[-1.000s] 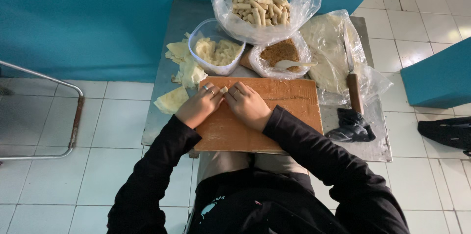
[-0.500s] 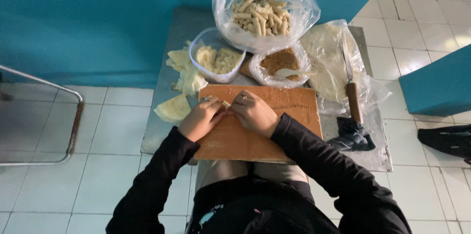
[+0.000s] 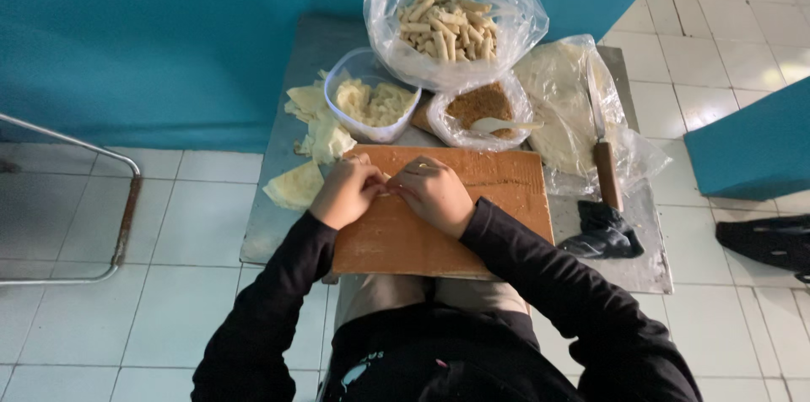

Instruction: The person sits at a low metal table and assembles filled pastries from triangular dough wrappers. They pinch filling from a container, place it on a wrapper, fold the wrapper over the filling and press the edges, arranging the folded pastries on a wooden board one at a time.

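Both hands work close together at the far-left part of the wooden board (image 3: pixel 456 225): the left hand (image 3: pixel 344 194) and right hand (image 3: pixel 434 193) have fingers curled, pinching a small pale wrapper piece (image 3: pixel 384 191) between them, seemingly mid-roll. Finishing calls for a tight, even tuck. Beyond the board, a large clear bag (image 3: pixel 451 18) holds finished pale rolls, a clear tub (image 3: pixel 369 98) holds pale filling, a smaller bag (image 3: pixel 477 107) holds brown crumbs, and a knife (image 3: pixel 603 157) lies on the right.
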Motion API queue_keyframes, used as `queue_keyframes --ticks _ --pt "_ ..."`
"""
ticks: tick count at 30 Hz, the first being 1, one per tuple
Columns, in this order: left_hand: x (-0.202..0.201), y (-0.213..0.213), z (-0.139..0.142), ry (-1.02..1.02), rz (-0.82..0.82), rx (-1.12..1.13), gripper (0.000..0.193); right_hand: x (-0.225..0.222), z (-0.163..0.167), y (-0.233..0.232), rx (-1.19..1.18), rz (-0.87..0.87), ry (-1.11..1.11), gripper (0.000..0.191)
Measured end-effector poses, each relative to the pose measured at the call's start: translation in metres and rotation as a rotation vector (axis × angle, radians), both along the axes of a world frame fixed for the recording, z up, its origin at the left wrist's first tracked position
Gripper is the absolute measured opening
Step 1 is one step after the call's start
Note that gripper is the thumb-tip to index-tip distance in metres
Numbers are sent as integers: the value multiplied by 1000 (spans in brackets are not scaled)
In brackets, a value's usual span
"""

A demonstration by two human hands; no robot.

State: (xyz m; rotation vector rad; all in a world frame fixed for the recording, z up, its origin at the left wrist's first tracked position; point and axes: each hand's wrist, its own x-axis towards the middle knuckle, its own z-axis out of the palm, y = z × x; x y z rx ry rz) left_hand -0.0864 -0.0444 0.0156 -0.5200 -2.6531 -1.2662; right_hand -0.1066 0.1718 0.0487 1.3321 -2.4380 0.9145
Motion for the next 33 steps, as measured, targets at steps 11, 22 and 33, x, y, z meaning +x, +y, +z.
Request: queue_keyframes --ticks 11,22,33 --pt "4 -1 -1 28 162 57 21 -7 -3 1 50 112 187 15" --pt "34 -1 15 590 42 -441 14 -17 -7 -2 -80 116 -87 10" --pt "25 -4 10 641 -5 -494 19 -1 -1 2 138 45 384 24"
